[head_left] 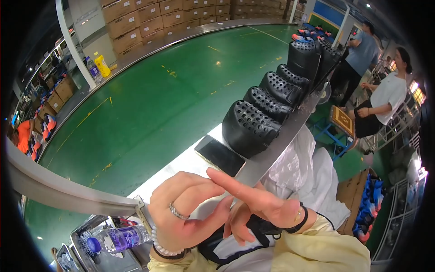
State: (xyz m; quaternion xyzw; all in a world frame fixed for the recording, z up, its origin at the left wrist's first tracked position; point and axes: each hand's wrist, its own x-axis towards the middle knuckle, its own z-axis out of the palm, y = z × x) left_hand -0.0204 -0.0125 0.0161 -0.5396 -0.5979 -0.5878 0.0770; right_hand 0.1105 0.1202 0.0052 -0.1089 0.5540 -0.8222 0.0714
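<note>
"Pointing up and to the left, the right hand (265, 201) had its index finger stretched out, didn't it?"

"Yes, with its other fingers bent downward and apart. Its tip was just beside the left hand (190, 215); I couldn't tell whether the two touched."

"How were the left fingers?"

"Curled loosely toward the right hand, with the thumb tip a little apart from the finger above it. One wore a silver ring (177, 211), and a white beaded bracelet (165, 247) circled that wrist."

"Where was the phone (220, 155)?"

"Flat on the bench (183, 164), dark screen up, just beyond the hands and beside the nearest black clog (251, 129). More clogs (281, 88) with holes in their tops ran in a row along the bench behind it."

"And around that?"

"A white cloth (317, 186) was heaped to the right of the bench. Down at the lower left, a water bottle (120, 239) with a purple label lay on its side. Two people (389, 97) were over on the right, and brown boxes (158, 25) were stacked beyond the green floor (149, 104)."
</note>
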